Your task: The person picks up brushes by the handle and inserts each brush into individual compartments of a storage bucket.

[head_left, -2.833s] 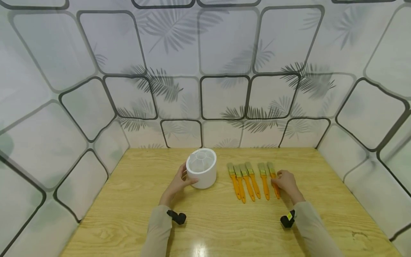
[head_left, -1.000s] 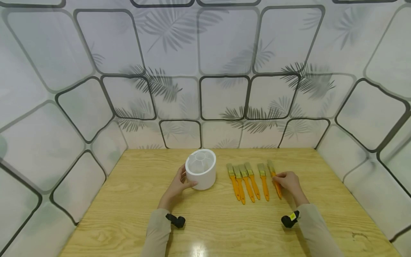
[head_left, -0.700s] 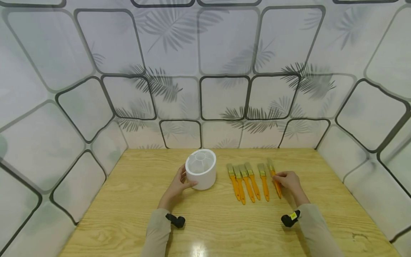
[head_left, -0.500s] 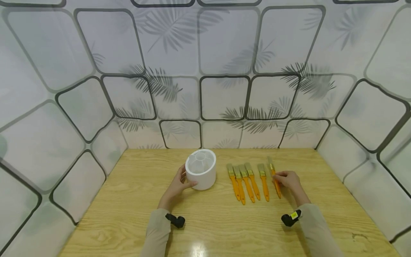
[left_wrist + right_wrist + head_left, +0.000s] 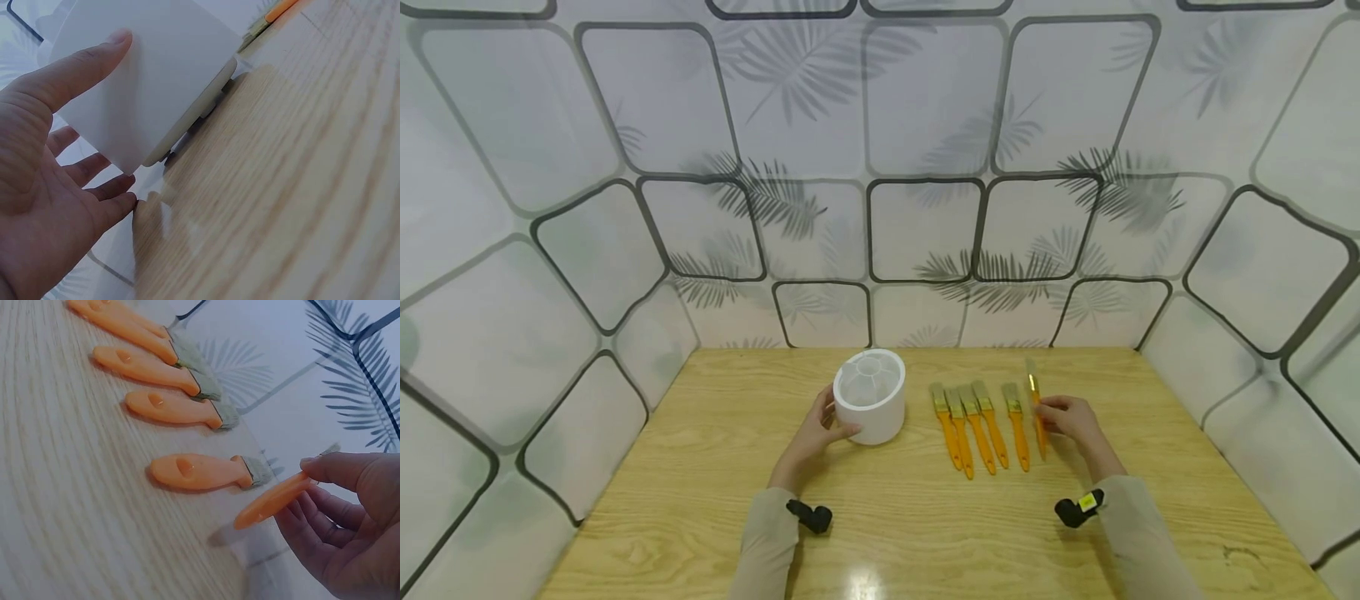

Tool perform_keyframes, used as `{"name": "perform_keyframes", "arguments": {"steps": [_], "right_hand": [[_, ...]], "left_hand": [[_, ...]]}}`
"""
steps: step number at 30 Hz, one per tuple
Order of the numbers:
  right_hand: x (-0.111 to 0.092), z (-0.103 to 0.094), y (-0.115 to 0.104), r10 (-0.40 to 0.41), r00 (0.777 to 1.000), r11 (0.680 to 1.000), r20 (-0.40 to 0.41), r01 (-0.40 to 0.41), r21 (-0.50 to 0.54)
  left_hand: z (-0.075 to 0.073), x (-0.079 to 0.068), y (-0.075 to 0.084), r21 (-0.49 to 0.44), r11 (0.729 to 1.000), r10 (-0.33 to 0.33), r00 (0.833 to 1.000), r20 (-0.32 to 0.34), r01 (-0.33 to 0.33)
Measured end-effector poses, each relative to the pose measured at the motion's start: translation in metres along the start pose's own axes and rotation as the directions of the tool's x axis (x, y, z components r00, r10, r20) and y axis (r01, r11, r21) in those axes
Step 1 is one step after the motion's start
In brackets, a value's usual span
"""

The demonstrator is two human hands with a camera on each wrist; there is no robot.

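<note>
A white round holder with a slanted top and clear dividers inside stands on the table left of centre. My left hand holds it from the left side; in the left wrist view the thumb lies along its white wall and the other fingers reach round behind. My right hand pinches a flat paintbrush by its orange handle between thumb and fingers. That brush is turned edge-on, bristles pointing away, and its handle end hangs just above the wood. Closest to it lies another orange-handled paintbrush.
Several more paintbrushes lie in a row between the holder and the right hand, bristles towards the back wall. The wooden table meets patterned walls at the back and both sides. A small black camera sits on each wrist.
My right hand has lifted the rightmost paintbrush off the table and turned it edge-on, its handle end swinging slightly left. The left hand and the holder stay nearly still.
</note>
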State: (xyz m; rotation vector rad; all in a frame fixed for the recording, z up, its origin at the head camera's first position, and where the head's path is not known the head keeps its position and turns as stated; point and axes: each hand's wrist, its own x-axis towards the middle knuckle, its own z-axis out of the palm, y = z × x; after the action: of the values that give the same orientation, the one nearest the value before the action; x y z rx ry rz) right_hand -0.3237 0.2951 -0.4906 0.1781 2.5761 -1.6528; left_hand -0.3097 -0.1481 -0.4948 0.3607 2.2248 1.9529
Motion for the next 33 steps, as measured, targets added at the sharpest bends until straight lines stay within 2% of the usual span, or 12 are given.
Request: {"name": "perform_keyframes", "arguments": {"steps": [16,21,24,33], "right_hand": [[0.002,0.005,-0.011,-0.080,0.997,0.990,-0.003,0.080,0.116],[0.002,0.009,-0.013,-0.098,0.995,0.979,-0.013,0.099,0.177],[0.004,0.011,-0.014,-0.123,0.992,0.975,-0.017,0.124,0.182],[0.004,0.016,-0.024,-0.148,0.989,0.976,-0.020,0.149,0.159]], "left_hand": [[0.000,0.001,-0.001,-0.009,1.000,0.004,1.000,-0.006,-0.004],[-0.001,0.008,-0.020,0.008,1.000,0.019,0.999,-0.036,-0.019],[-0.002,0.012,-0.028,0.018,0.999,0.034,0.998,-0.059,-0.033],[0.000,0.011,-0.025,0.005,0.999,0.033,0.997,-0.063,-0.033]]}}
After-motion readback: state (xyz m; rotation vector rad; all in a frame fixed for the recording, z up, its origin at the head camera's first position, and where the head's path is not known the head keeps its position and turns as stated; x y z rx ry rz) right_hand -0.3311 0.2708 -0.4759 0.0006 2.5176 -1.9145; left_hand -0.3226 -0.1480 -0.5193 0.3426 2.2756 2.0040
